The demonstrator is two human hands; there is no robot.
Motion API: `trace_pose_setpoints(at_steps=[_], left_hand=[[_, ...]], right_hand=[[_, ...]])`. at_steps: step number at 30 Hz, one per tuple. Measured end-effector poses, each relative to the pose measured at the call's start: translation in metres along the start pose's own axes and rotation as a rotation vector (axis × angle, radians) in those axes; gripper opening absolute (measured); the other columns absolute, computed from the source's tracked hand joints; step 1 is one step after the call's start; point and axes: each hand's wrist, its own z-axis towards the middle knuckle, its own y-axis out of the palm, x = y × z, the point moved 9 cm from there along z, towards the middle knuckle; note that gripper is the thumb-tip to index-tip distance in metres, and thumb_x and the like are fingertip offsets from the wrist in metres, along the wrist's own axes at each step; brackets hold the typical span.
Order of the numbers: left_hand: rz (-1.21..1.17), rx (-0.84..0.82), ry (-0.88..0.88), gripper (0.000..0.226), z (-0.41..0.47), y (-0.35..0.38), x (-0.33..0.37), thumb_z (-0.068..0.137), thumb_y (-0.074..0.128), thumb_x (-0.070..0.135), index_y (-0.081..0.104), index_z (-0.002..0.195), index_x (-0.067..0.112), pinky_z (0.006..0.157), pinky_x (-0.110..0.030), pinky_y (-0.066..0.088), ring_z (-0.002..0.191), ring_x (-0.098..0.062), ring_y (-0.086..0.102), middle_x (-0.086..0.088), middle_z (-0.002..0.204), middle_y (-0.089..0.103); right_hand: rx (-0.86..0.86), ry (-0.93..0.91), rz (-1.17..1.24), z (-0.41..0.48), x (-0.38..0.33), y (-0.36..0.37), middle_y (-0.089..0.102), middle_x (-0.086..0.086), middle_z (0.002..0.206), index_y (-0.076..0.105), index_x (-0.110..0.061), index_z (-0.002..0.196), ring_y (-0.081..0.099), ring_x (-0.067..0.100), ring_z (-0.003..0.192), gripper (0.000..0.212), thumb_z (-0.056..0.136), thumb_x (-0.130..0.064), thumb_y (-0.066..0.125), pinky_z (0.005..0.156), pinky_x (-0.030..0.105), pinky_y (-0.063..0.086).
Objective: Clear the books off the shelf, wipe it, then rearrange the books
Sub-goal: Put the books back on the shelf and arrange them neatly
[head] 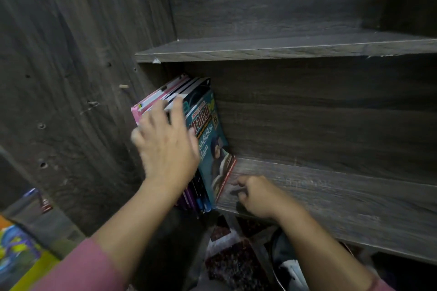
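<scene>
Two hands (165,146) (257,196); two shelves (283,47) (343,201); one book row (210,130), count unclear.

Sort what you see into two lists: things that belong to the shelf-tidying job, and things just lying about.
Job: row of books; teal book at its right end; shelf board under them; left hand on the row; right hand by the teal book's lower corner.
Lying about: patterned rug; wooden peg in the side panel.

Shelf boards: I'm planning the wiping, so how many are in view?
2. The upper shelf board runs above the books; the lower shelf board carries the books at its left end. More may lie outside the frame.
</scene>
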Motion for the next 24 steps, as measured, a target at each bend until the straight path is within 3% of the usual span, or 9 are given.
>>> trace_pose_setpoints(at_steps=[4, 14, 20, 24], left_hand=[[-0.097, -0.156, -0.167, 0.08, -0.011, 0.003, -0.047, 0.077, 0.071, 0.051, 0.04, 0.139, 0.012, 0.087, -0.053, 0.035, 0.107, -0.038, 0.036, -0.019, 0.122, 0.041], [-0.03, -0.281, -0.01, 0.1, -0.028, 0.02, -0.057, 0.074, 0.073, 0.053, 0.022, 0.152, 0.019, 0.096, -0.056, 0.034, 0.118, -0.037, 0.028, -0.015, 0.137, 0.034], [-0.051, -0.283, -0.045, 0.097, -0.034, 0.028, -0.058, 0.075, 0.073, 0.051, 0.023, 0.152, 0.021, 0.097, -0.057, 0.033, 0.12, -0.037, 0.027, -0.016, 0.139, 0.034], [-0.066, -0.304, -0.051, 0.098, -0.025, 0.028, -0.058, 0.075, 0.073, 0.053, 0.021, 0.152, 0.022, 0.092, -0.052, 0.034, 0.116, -0.035, 0.032, -0.015, 0.134, 0.033]], right_hand=[[0.007, -0.01, -0.032, 0.004, -0.01, 0.003, 0.061, -0.001, 0.129, 0.055, -0.032, 0.131, 0.06, 0.016, 0.108, 0.038, 0.095, -0.019, 0.051, 0.093, 0.028, 0.048], [-0.007, -0.047, -0.05, 0.007, -0.021, 0.014, 0.06, 0.0, 0.125, 0.054, -0.036, 0.131, 0.059, 0.016, 0.102, 0.04, 0.094, -0.021, 0.053, 0.088, 0.028, 0.048], [-0.01, -0.067, -0.054, 0.007, -0.02, 0.014, 0.059, 0.001, 0.129, 0.055, -0.034, 0.131, 0.059, 0.016, 0.105, 0.04, 0.094, -0.02, 0.054, 0.092, 0.03, 0.049], [-0.006, -0.063, -0.025, 0.006, -0.016, 0.011, 0.058, -0.001, 0.129, 0.055, -0.034, 0.131, 0.058, 0.01, 0.097, 0.039, 0.095, -0.02, 0.053, 0.085, 0.024, 0.047]])
